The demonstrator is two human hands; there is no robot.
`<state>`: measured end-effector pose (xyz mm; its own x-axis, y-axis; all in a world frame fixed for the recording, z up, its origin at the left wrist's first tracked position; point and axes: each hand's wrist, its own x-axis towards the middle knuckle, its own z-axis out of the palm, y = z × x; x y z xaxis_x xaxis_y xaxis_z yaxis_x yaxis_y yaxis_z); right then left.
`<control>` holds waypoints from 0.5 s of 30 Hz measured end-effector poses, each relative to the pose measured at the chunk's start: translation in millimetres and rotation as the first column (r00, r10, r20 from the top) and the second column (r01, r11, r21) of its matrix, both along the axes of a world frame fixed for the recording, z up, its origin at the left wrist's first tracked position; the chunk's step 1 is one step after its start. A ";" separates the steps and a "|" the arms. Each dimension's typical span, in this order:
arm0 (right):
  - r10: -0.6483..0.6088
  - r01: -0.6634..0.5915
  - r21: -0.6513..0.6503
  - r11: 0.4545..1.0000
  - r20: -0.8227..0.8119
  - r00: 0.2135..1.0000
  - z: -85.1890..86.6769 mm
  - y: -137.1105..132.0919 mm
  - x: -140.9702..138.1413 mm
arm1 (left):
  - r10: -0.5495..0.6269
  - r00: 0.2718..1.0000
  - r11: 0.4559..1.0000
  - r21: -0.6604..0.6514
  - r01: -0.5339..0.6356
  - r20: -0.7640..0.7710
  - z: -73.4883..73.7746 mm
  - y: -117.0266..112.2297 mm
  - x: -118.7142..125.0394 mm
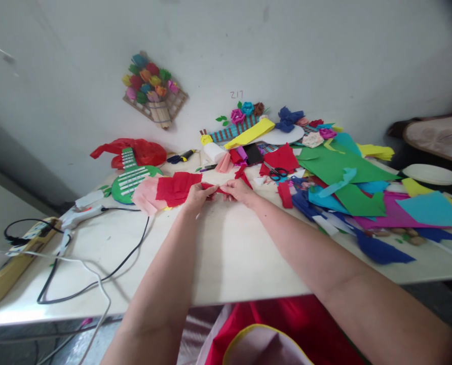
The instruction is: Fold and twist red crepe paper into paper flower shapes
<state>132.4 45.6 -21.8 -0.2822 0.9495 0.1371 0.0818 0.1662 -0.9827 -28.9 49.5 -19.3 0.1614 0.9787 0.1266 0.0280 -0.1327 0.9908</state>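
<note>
Over the middle of the table, my left hand [198,196] and my right hand [238,189] are closed on a narrow piece of red crepe paper [219,189]. It stretches between my fingertips, partly hidden by them. Left of my left hand lie red crepe paper sheets [176,189], overlapping a pink crepe sheet [147,195]. The pink sheet partly covers a green guitar-shaped craft [121,185] with white strips. Just beyond my right hand is another red strip [243,175]. Black-handled scissors [278,174] rest by a red sheet [285,158].
Coloured paper and foam sheets [355,167] pile up on the right. On the left lie a white glue gun [79,217], looping cables [97,286] and a power strip [21,258]. Finished paper flowers [245,114] stand against the wall, and a flower bouquet craft [153,91] hangs above.
</note>
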 end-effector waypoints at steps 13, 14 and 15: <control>-0.010 0.009 -0.014 1.000 -0.062 0.998 3.4 -1.9 -1.3 | 0.018 0.997 0.998 -0.056 -0.013 0.075 -2.0 0.9 1.2; 0.006 -0.008 -0.030 1.000 -0.074 0.997 3.4 -1.8 -0.9 | 0.017 0.998 0.999 -0.041 -0.015 0.067 -1.9 1.1 0.5; 0.018 -0.023 -0.058 0.998 -0.086 0.996 3.0 -1.3 -0.3 | 0.020 0.998 0.999 -0.027 -0.018 0.060 -1.8 1.4 -0.6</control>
